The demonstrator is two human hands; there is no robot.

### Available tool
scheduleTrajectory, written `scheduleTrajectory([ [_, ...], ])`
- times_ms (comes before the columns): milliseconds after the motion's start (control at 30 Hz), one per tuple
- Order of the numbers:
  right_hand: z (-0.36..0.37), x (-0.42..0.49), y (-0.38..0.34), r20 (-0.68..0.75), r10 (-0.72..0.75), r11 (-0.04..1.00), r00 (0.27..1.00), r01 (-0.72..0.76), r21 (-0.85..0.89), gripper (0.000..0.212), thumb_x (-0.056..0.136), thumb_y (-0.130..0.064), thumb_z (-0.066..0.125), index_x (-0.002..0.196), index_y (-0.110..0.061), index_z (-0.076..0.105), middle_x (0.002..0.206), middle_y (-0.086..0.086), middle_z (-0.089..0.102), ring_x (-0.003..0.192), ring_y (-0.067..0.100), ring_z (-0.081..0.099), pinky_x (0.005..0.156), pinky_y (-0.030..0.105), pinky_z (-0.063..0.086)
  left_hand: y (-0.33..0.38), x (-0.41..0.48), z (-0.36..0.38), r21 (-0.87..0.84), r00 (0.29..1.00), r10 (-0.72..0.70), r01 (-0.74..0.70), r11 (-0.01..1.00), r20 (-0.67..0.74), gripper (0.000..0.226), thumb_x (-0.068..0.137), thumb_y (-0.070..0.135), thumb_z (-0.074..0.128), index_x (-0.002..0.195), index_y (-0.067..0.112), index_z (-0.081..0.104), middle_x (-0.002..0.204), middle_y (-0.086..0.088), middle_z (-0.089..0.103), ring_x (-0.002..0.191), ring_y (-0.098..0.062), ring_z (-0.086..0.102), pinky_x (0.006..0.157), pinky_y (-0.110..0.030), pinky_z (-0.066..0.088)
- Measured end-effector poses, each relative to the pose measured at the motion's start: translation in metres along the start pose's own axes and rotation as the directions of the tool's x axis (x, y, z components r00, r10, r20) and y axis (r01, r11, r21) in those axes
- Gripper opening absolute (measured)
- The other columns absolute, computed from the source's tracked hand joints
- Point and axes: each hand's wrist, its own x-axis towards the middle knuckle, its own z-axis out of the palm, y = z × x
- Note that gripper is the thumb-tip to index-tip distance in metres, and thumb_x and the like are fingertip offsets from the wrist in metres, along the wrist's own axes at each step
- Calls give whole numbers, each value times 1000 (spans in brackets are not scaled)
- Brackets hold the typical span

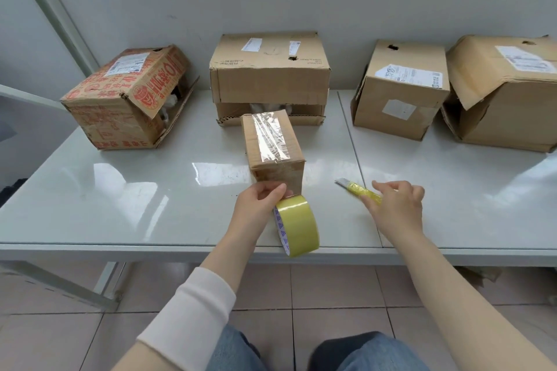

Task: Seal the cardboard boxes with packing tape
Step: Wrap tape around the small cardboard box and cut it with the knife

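L hand (pixel 259 205) gripped tape roll (pixel 298 224) at 6 o'clock face of small box (pixel 272 144); R hand (pixel 394 205) half-curled over knife (pixel 358 190), grip unclear. Best: keep tape taut, cut close.

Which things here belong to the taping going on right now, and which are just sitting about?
In use:
small taped box
tape roll, held by the left hand
yellow knife, held by the right hand

Sitting about, untouched, probably waiting their turn:
red-printed box
wide box
labelled box
crumpled box
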Motion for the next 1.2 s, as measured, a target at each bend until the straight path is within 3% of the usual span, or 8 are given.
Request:
scheduleTrajectory([
  [133,13,7,8,-27,-36,997,999,38,62,31,85,-25,65,112,-9,62,117,12,52,114,30,32,90,28,29,-2,-1,2,-4,1000,25,-25,1000,-19,6,91,21,61,93,16,64,86,2,75,91,-14,68,91,-32,50],
  [267,4,6,-4,-30,-43,933,999,51,356,10,88,-11,60,94,-12,52,97,9,58,89,23,49,69,27,35,-5,-1,2,-32,999,37,-38,999,-20,6,91,20,61,93,16,64,85,2,75,91,-14,69,92,-34,51],
  [400,-18,-9,-39,-94,-277,779,956,281,561,15,90,-7,58,103,-15,58,95,-1,59,74,4,55,60,6,41,-7,-1,4,-44,998,52,-53,998,-27,7,92,20,60,91,14,65,82,2,74,86,-13,68,91,-35,52],
  [467,-29,-16,-57,-152,-400,700,904,408,586,16,88,-11,62,102,-18,63,90,-8,57,70,5,51,60,6,40,-7,-2,5,-37,998,63,-64,997,-30,8,92,19,59,91,14,65,81,3,74,85,-13,68,91,-35,52],
  [533,-36,-19,-69,-222,-495,654,840,529,541,13,84,-16,67,96,-22,66,85,-13,55,66,8,50,57,11,41,-7,-2,6,-37,997,69,-71,997,-35,8,92,19,59,91,15,65,82,2,74,85,-15,68,90,-36,52],
  [733,-40,-13,-85,-305,-727,632,615,773,51,12,77,-25,72,87,-17,72,80,-1,62,55,12,48,48,11,29,-6,-4,8,-60,996,73,-77,995,-58,11,93,19,57,86,19,65,79,4,72,79,-11,65,87,-33,51],
  [1100,-38,-11,-98,-317,-786,594,530,790,-152,14,68,-19,83,76,-18,72,72,0,63,46,20,52,47,10,18,-5,-2,10,-94,995,22,-31,995,-95,18,94,20,56,79,16,64,67,9,69,69,-7,64,79,-29,51],
  [1200,-36,-8,-100,-315,-793,588,521,791,-171,13,68,-19,82,77,-17,72,73,0,63,48,21,54,46,16,26,-4,-1,10,-114,995,1,-12,993,-98,18,94,20,57,79,16,65,67,8,70,70,-10,65,80,-31,52],
])
